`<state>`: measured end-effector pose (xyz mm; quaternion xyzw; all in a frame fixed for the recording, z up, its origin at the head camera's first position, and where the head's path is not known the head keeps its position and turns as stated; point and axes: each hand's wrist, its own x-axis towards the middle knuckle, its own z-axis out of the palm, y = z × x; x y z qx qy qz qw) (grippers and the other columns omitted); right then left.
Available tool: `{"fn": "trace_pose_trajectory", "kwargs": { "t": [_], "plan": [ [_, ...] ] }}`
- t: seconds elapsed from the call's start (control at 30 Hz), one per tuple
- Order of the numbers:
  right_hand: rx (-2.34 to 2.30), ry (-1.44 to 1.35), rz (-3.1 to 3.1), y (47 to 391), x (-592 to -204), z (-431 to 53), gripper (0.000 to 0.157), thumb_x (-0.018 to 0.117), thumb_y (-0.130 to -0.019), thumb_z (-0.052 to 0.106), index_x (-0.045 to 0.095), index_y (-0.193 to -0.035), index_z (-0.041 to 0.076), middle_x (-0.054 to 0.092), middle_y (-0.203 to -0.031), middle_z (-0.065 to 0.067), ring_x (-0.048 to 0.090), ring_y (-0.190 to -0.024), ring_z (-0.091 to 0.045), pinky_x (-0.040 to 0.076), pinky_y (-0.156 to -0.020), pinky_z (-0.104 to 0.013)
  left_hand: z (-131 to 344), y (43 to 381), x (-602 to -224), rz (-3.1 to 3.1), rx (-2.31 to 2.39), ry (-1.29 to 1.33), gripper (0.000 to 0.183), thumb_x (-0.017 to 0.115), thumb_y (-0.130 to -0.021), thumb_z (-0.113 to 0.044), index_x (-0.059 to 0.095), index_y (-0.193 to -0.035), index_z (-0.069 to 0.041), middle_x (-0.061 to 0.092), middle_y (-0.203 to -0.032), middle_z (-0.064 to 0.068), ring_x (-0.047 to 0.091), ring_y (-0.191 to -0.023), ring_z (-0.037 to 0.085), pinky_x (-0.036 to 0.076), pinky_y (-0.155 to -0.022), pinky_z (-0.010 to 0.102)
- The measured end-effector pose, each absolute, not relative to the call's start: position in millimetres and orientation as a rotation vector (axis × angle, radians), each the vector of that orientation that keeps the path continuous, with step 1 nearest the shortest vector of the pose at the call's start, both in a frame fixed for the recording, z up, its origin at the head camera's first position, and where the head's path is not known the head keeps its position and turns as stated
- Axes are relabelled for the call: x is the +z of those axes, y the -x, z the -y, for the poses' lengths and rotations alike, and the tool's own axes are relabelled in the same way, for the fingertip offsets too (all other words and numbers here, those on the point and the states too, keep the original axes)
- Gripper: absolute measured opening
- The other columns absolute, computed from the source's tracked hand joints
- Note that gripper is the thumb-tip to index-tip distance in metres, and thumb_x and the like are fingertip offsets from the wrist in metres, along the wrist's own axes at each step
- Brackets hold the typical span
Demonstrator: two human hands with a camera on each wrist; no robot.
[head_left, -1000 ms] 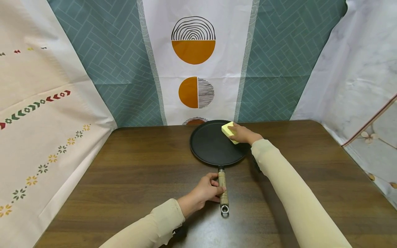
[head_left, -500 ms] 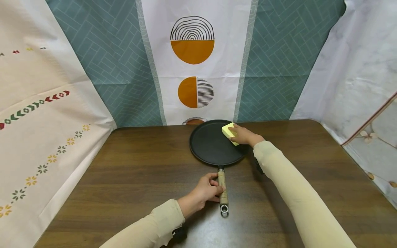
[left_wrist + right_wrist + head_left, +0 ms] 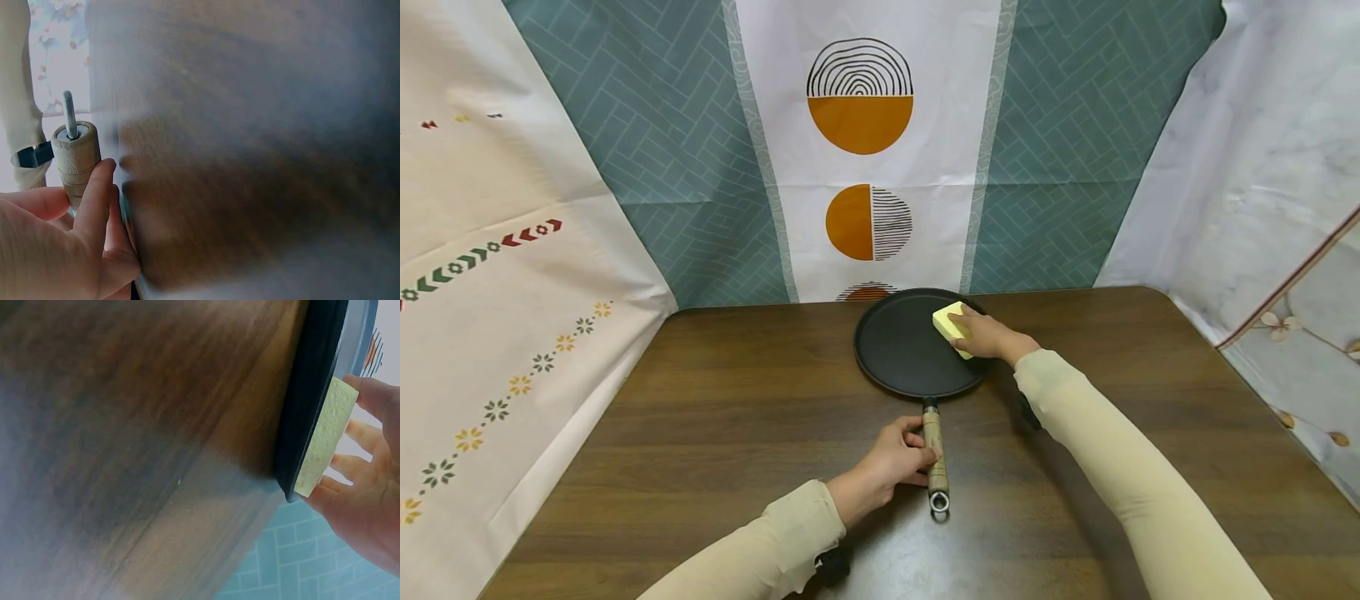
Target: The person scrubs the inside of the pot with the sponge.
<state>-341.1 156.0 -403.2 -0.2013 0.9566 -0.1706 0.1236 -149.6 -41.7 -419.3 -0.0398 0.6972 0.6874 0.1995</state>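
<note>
A round black flat pan [image 3: 902, 350] lies near the table's back edge, its wooden handle [image 3: 933, 446] toward me. My left hand [image 3: 895, 457] holds that handle from the left side, thumb over the top. In the left wrist view the handle's end, with its metal ring [image 3: 69, 114], rises past the fingers. On the right part of the pan, my right hand [image 3: 988, 335] grips a pale yellow sponge [image 3: 951, 327] against the cooking surface. The right wrist view shows the sponge [image 3: 328, 437] flat on the pan inside its rim, fingers and thumb spread along its edges.
The brown wooden table [image 3: 737, 442] extends on both sides of the pan. Behind it hangs a green and white patterned cloth [image 3: 692, 150]. A cream cloth [image 3: 497, 350] drapes down the left side, and a white marbled cloth [image 3: 1262, 208] the right.
My right hand has shifted the sponge slightly toward me over the pan. The left hand keeps its hold on the handle. The whole head view has drifted a little leftward.
</note>
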Motion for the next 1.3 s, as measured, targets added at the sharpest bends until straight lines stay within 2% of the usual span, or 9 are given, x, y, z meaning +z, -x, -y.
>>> {"fn": "trace_pose_trajectory", "kwargs": {
  "t": [0.3,1.07,1.3],
  "plan": [
    [-0.503,0.630,-2.801,327.3,-405.6,-154.6,0.064,0.056,-0.098,0.025,0.026,-0.151,0.003,0.010,-0.155,-0.028,0.031,-0.131,-0.054,0.039,-0.100,-0.054,41.2,148.3,-418.2,-1.949,1.942,0.112,0.059,0.064,-0.081,0.013,0.039,-0.135,0.008,0.041,-0.088,0.007,0.056,-0.071,0.020,0.059,-0.058,0.037],
    [-0.572,0.717,-2.802,286.5,-405.2,-138.6,0.062,0.057,-0.098,0.022,0.030,-0.149,0.000,0.012,-0.154,-0.029,0.033,-0.129,-0.054,0.037,-0.104,-0.058,37.8,149.0,-420.6,-1.955,1.934,0.120,0.058,0.063,-0.082,0.013,0.039,-0.135,0.007,0.040,-0.088,0.008,0.056,-0.073,0.022,0.059,-0.059,0.039],
    [-0.589,0.747,-2.813,277.9,-405.5,-133.4,0.061,0.058,-0.097,0.022,0.031,-0.148,0.000,0.014,-0.153,-0.030,0.035,-0.127,-0.055,0.040,-0.100,-0.059,36.8,148.2,-418.8,-1.947,1.935,0.119,0.056,0.062,-0.083,0.013,0.040,-0.134,0.007,0.040,-0.088,0.008,0.057,-0.071,0.020,0.059,-0.060,0.040]
  ]
}}
